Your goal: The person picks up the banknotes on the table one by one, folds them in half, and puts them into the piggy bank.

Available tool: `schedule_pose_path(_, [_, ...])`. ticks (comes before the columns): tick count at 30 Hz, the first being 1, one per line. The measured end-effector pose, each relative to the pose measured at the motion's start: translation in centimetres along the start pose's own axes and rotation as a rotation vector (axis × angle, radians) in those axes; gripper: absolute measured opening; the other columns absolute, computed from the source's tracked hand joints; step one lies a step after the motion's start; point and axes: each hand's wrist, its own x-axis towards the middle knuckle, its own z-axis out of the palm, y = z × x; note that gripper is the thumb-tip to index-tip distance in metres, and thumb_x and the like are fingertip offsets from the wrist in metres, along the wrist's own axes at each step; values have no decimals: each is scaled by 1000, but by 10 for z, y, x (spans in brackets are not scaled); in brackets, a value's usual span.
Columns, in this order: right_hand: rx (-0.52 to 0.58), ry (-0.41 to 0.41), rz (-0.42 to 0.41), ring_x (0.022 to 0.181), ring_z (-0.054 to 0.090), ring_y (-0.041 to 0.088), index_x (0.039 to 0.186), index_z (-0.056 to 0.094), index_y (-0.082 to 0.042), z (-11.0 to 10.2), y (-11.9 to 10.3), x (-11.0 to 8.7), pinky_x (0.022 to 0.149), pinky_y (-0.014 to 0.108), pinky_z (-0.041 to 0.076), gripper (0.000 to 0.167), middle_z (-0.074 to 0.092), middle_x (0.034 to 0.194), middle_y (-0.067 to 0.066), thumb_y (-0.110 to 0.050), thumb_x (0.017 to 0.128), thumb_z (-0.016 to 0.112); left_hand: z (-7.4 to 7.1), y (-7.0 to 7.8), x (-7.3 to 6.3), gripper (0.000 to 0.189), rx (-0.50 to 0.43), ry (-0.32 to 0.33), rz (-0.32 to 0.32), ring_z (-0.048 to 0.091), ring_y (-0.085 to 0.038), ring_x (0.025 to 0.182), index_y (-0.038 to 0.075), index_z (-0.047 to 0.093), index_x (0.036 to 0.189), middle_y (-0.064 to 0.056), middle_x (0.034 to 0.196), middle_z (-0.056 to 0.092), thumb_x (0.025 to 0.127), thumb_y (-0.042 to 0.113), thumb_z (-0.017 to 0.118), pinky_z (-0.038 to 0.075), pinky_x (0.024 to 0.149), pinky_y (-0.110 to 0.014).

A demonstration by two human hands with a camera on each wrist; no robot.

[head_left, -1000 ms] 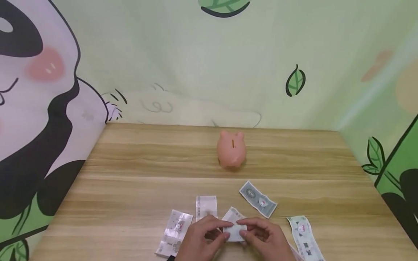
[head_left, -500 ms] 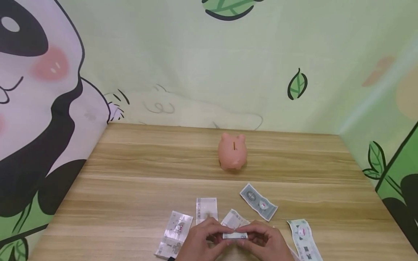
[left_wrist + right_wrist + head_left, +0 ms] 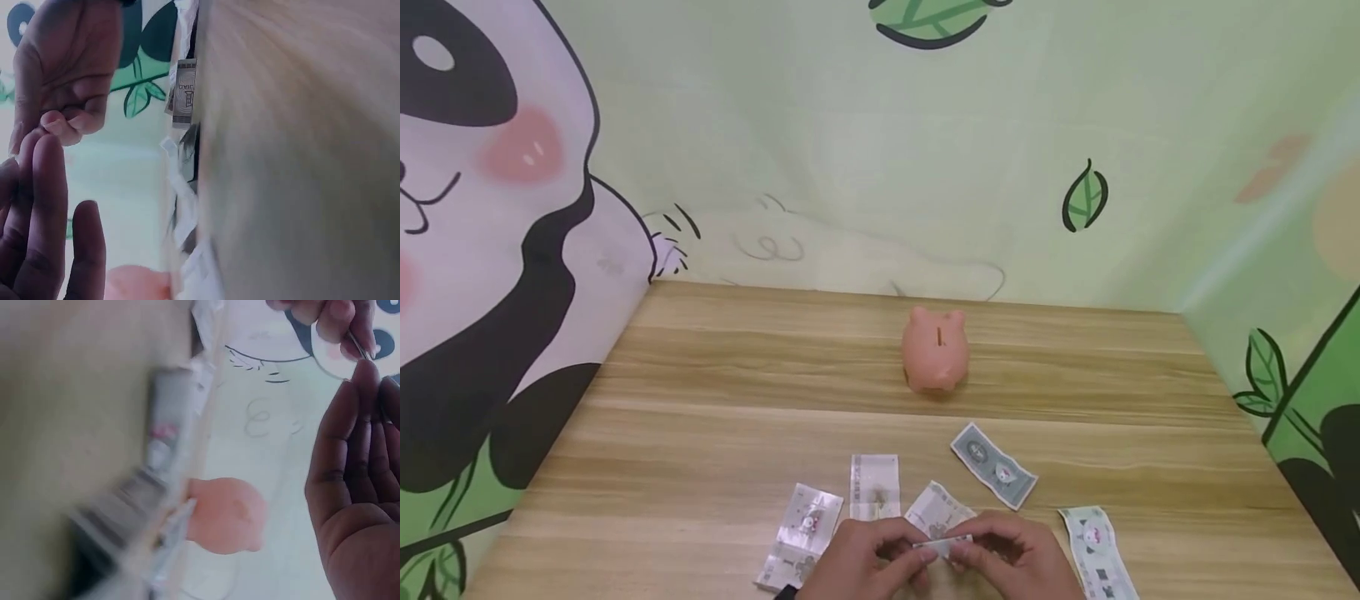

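Between both hands, near the front of the table, is a small folded banknote (image 3: pixel 938 547). My left hand (image 3: pixel 871 560) pinches its left end with thumb and forefinger, while my right hand (image 3: pixel 1017 557) pinches the right end the same way. The right wrist view catches only a thin edge of the folded banknote (image 3: pixel 357 345) at the fingertips. Just behind the hands lies a pale banknote (image 3: pixel 938 505), partly covered by them. A second pale banknote (image 3: pixel 875 483) lies behind my left hand, and another banknote (image 3: pixel 799 533) lies to its left.
A pink piggy bank (image 3: pixel 935 354), slot on top, stands toward the back of the wooden table (image 3: pixel 737 358). A dark grey-blue banknote (image 3: pixel 994 465) lies between it and the hands. A greenish banknote (image 3: pixel 1099 550) is at the right. A printed cloth backdrop (image 3: pixel 820 125) rises behind.
The banknote in the hands shows less of its face now: it has been folded and tilted into a narrow strip. Fingertips have shifted slightly along it. The loose banknotes and piggy bank stay put.
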Motion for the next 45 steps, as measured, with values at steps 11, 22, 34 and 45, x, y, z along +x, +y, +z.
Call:
schedule_pose_path(11, [-320, 248, 0, 73, 69, 9, 110, 75, -8, -63, -48, 63, 66, 25, 59, 15, 74, 83, 4, -17, 100, 69, -51, 35, 53, 25, 501, 2, 80, 71, -7, 101, 18, 75, 120, 2, 114, 77, 105, 33, 62, 59, 86, -29])
schedule_pose_path(22, [-518, 222, 57, 72, 67, 22, 111, 77, -4, -89, -37, 170, 56, 26, 48, 19, 69, 78, 11, -14, 100, 64, -47, 28, 136, 67, 928, -23, -51, 26, -43, 157, 28, 39, 160, -14, 173, 20, 101, 51, 61, 26, 121, -71])
schedule_pose_path(34, [-726, 149, 67, 62, 53, 19, 107, 77, -5, -75, -36, 218, 53, 28, 40, 20, 68, 81, 9, -13, 93, 64, -43, 25, 158, 72, 1025, 26, -139, 22, -34, 159, 34, 23, 165, -10, 174, 14, 104, 59, 49, 18, 122, -73])
schedule_pose_path(45, [-815, 82, 72, 50, 54, 16, 105, 73, -4, -66, -50, 235, 45, 26, 42, 18, 61, 64, 3, -13, 90, 67, -43, 20, 159, 72, 1053, 42, -145, 27, -27, 158, 32, 24, 165, -2, 175, 12, 103, 56, 53, 20, 121, -74])
